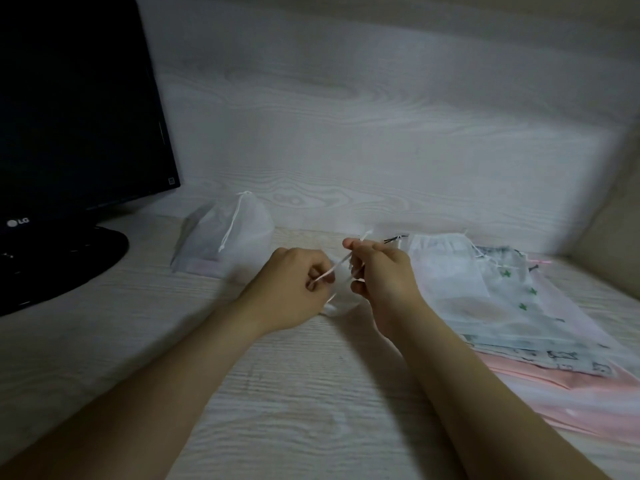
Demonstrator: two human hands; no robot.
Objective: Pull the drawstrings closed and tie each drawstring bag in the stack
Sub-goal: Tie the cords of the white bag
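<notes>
A small translucent white drawstring bag [341, 299] sits between my hands on the desk, mostly hidden by them. My left hand [294, 292] pinches one white drawstring [329, 273]. With its fingers curled, my right hand [381, 275] pinches the other end of the string, which sticks up past the thumb. To the right lies a stack of flat drawstring bags [502, 306], white, patterned and pink. A closed white bag [225, 237] with its cord hanging down lies at the back left.
A black LG monitor [69, 116] on a round stand [52, 265] fills the left side. A pale wood-grain wall [346, 116] rises behind the desk [294, 393]. A beige panel [616, 220] closes off the right.
</notes>
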